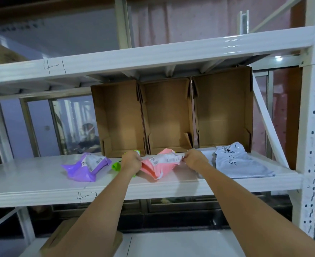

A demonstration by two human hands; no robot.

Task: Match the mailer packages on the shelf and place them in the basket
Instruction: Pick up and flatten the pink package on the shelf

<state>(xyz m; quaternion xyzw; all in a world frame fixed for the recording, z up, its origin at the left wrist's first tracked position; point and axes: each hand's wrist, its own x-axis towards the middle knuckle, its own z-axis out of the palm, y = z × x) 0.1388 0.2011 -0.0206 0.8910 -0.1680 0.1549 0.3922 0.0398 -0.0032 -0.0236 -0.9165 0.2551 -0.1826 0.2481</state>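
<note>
Both hands, left hand (131,161) and right hand (194,158), pinch pink mailer (160,164) ends at 9 and 3 o'clock, likely to lift it off shelf (41,182).

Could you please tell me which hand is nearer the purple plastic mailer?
Left. The left hand is just right of the purple plastic mailer; the right hand is farther right, past the pink mailer.

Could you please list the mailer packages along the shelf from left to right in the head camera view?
Purple mailer → green mailer → pink mailer → grey mailer.
</note>
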